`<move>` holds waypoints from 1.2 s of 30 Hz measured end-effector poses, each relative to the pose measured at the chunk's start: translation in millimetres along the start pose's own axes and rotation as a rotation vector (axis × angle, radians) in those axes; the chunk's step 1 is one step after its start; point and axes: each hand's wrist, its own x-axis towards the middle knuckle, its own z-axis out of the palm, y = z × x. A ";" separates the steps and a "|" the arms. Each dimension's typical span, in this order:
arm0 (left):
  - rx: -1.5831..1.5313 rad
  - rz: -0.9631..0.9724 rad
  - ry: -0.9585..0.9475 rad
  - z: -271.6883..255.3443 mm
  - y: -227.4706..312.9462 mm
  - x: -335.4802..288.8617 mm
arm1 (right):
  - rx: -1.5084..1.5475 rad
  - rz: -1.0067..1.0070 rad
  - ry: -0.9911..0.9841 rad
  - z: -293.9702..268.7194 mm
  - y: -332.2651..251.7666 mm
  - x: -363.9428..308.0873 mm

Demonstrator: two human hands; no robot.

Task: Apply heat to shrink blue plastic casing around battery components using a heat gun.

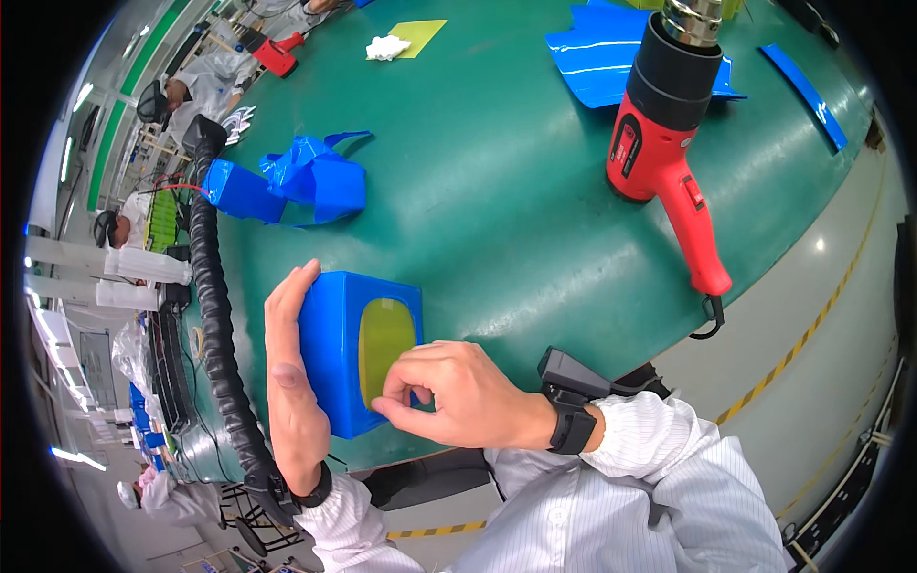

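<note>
A: Nearest, the right hand (463,392)?
B: Fingers curled, tips at the yellow-green panel (385,334) of the blue block (330,349); cannot tell whether they pinch anything
A: Left hand (291,382)?
B: Unclenched, fingers extended, set along the block's left side
A: Block's place?
B: Near edge of the green table (497,248), between both hands
A: Beyond?
B: Red-and-black heat gun (669,158) at right; crumpled blue film (320,181) at left; farther, white lump (387,48) by a yellow-green sheet (425,36)
</note>
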 end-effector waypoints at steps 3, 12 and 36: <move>0.002 -0.027 0.009 1.4 -1.4 -0.6 | -0.001 -0.015 -0.016 4.7 0.3 -0.4; 0.007 -0.062 0.024 5.2 1.2 -1.2 | 0.084 0.115 -0.023 10.3 -2.5 -1.2; 0.084 -0.095 0.107 12.4 1.3 -0.7 | 1.275 0.886 -0.205 45.0 -17.8 -36.2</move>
